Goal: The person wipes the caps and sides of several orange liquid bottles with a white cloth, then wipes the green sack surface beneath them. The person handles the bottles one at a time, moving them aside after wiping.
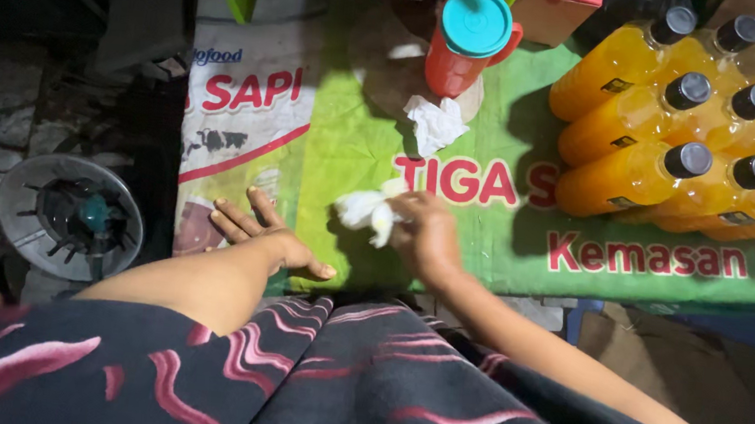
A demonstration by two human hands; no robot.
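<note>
My right hand pinching a crumpled white tissue, left hand flat on my green printed mat.

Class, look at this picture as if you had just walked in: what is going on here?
A person sits at a table covered with a green printed sheet. The right hand grips a crumpled white tissue just over the sheet, while the left hand rests flat and open at the table's near edge. Another crumpled tissue lies beside a red jug with a teal lid. Bottles of orange drink with black caps lie stacked at the right.
</note>
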